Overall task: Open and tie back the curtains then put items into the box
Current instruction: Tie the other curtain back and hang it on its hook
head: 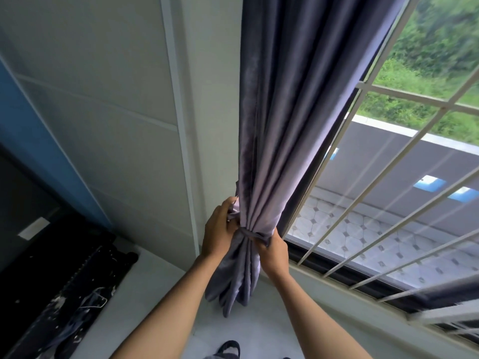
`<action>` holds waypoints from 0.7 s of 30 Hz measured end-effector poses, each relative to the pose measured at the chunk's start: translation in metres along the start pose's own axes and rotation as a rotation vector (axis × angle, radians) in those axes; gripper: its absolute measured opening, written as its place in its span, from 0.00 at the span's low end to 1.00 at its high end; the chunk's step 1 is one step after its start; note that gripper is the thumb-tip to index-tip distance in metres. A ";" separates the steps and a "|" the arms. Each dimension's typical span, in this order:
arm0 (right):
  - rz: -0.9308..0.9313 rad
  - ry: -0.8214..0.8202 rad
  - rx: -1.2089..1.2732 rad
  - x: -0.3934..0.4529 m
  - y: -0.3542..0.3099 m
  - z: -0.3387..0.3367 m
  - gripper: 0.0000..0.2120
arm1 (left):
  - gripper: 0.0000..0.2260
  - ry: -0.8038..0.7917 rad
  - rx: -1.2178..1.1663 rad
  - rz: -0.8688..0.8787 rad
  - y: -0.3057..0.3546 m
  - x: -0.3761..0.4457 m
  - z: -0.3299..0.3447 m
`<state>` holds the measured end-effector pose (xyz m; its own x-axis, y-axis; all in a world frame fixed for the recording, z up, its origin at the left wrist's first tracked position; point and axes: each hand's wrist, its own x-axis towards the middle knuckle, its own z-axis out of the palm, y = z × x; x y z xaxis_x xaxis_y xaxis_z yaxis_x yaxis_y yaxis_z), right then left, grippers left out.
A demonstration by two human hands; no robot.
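Observation:
A grey-purple curtain [282, 125] hangs gathered into a bunch at the left side of the window. A matching fabric tie-back band [255, 233] is wrapped around its waist. My left hand [220, 229] grips one end of the band at the curtain's left side. My right hand [274, 248] pinches the other end at the right side. Below the band, the curtain's lower part [234, 281] hangs loose between my forearms. No box is in view.
A white-barred window [388, 203] fills the right side, with a tiled ledge and greenery outside. A white wall panel [129, 125] stands to the left. A black cluttered surface [64, 294] lies at lower left. My foot [229, 348] shows at the bottom.

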<state>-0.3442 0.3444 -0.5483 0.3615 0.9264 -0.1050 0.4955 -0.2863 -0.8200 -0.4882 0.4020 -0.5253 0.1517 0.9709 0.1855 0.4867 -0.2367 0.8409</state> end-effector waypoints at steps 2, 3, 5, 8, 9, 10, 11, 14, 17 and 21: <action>0.031 0.026 -0.008 0.001 0.001 0.001 0.12 | 0.20 -0.083 0.065 0.053 -0.002 0.001 -0.003; 0.036 0.033 -0.020 0.002 0.001 0.001 0.12 | 0.21 -0.116 0.124 0.086 -0.002 0.003 -0.005; 0.034 0.036 -0.057 0.004 0.004 0.000 0.12 | 0.16 -0.132 0.281 0.159 -0.002 0.005 -0.009; 0.048 0.033 -0.078 0.008 0.011 -0.005 0.12 | 0.11 -0.099 0.467 0.140 -0.008 0.007 -0.014; 0.050 0.021 -0.103 0.010 0.014 -0.006 0.13 | 0.11 -0.090 0.465 0.082 -0.011 0.008 -0.015; 0.053 0.001 -0.134 0.012 0.016 -0.007 0.12 | 0.11 -0.071 0.455 0.040 -0.016 0.008 -0.014; 0.056 -0.019 -0.158 0.013 0.018 -0.007 0.11 | 0.12 -0.052 0.449 0.025 -0.019 0.008 -0.013; 0.047 -0.041 -0.178 0.016 0.019 -0.009 0.10 | 0.14 0.023 0.537 0.339 -0.025 0.008 -0.011; 0.057 -0.047 -0.184 0.018 0.021 -0.013 0.10 | 0.15 0.040 0.632 0.602 -0.019 0.005 -0.019; 0.048 -0.049 -0.193 0.021 0.022 -0.015 0.11 | 0.14 -0.006 0.695 0.595 -0.012 0.008 -0.024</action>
<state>-0.3137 0.3536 -0.5602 0.3522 0.9199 -0.1724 0.6222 -0.3677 -0.6912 -0.5134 0.4136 -0.5221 0.5466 0.6817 0.4863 0.7349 -0.6689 0.1118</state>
